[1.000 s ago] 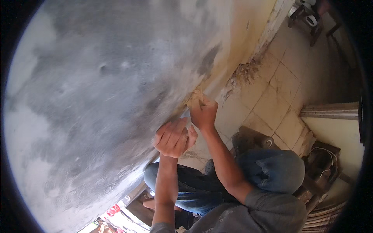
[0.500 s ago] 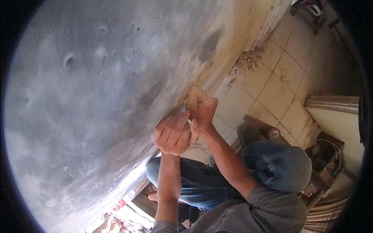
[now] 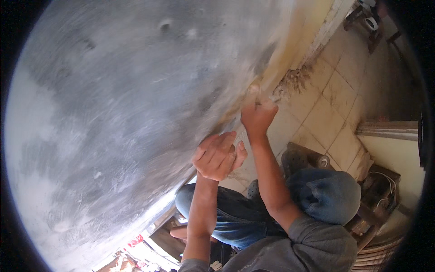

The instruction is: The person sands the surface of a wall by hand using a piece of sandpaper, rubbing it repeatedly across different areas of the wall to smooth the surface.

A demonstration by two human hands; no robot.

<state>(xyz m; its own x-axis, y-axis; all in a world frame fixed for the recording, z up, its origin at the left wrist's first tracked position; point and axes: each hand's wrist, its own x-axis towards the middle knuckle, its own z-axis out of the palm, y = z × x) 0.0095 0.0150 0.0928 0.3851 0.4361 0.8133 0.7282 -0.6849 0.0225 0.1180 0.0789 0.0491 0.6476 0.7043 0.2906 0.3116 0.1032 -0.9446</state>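
A large grey wall-like surface (image 3: pixel 136 90), mottled and dented, fills the left half, its right border tan. My right hand (image 3: pixel 259 117) is closed in a fist against this tan border. Whatever it may grip is hidden by the fingers. Nearer to me, my left hand (image 3: pixel 217 156) has its fingers curled together against the lower edge of the grey surface, the thumb standing a little apart. Anything under those fingers is out of sight. The two hands are apart, the right one farther off.
Dusty floor tiles (image 3: pixel 324 109) lie to the right, with debris (image 3: pixel 297 79) along the wall's foot. My bent knee (image 3: pixel 324 195) is at right, a dark wooden piece with a pale cable (image 3: pixel 385 181) beyond it. A dark stool-like frame (image 3: pixel 371 27) stands far right.
Both hands have shifted right along the border, the right hand farther and away from me, so the gap between them has widened. The grey surface's marks have shifted across the view.
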